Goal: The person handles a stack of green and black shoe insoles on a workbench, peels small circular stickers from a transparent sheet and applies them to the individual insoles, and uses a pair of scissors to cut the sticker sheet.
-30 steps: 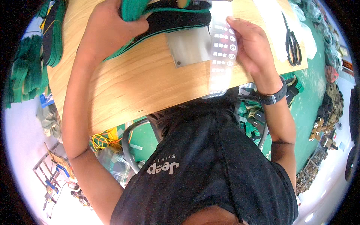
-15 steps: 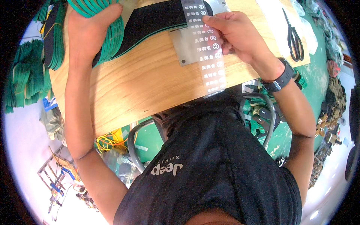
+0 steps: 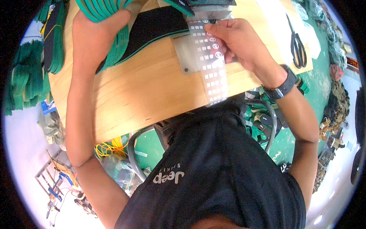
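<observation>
My left hand [image 3: 91,42] is closed around a bent stack of green insoles [image 3: 116,40] at the upper left of the table. Beside it a black insole [image 3: 154,28] with a green edge lies flat. Between thumb and fingers, my right hand [image 3: 244,44] pinches a clear strip of white printed labels [image 3: 213,76], whose lower end hangs past the table's near edge. Beneath the strip is a flat metal plate [image 3: 187,57]. A grey metal block [image 3: 211,13] covers the strip's far end. Another green-edged piece [image 3: 177,5] tilts up beside the block.
Black scissors [image 3: 298,49] lie at the right side of the wooden table [image 3: 133,95]. More insole stacks [image 3: 55,47] stand at the left edge. A metal chair frame [image 3: 272,118] and yellow cable [image 3: 110,149] are below, on the green floor.
At the far end of the strip, the grey block has come into view over it. A green-edged piece now tilts up there. Both hands and the strip sit slightly lower in view.
</observation>
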Demonstrator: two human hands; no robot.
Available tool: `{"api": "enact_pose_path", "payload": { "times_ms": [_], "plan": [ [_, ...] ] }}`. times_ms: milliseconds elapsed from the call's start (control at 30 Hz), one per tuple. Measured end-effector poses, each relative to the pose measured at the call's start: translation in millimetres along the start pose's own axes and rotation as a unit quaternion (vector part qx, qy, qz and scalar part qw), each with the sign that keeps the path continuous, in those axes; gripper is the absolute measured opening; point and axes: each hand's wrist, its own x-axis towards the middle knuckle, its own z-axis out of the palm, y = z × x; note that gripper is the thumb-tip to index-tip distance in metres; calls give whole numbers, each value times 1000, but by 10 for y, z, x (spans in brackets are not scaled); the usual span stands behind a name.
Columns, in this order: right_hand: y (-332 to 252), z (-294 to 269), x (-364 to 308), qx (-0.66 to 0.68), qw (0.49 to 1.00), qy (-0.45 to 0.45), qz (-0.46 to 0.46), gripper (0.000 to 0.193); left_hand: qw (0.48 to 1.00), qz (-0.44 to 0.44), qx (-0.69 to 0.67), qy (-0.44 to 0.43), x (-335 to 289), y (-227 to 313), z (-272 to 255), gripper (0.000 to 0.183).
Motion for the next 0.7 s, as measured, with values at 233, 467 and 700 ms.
{"api": "enact_pose_path", "payload": {
  "times_ms": [233, 467, 700],
  "plan": [
    [18, 4, -61, 38, 999, -12, -7, 32, 989, -31, 55, -132, -116, 410, 103, 59],
    [91, -28, -99, 43, 998, -32, -41, 26, 972, 69, 6, -223, -29, 869, 134, 86],
    [248, -98, -222, 160, 984, 36, -63, 24, 969, 47, 149, -193, -74, 538, 188, 72]
  ]
}}
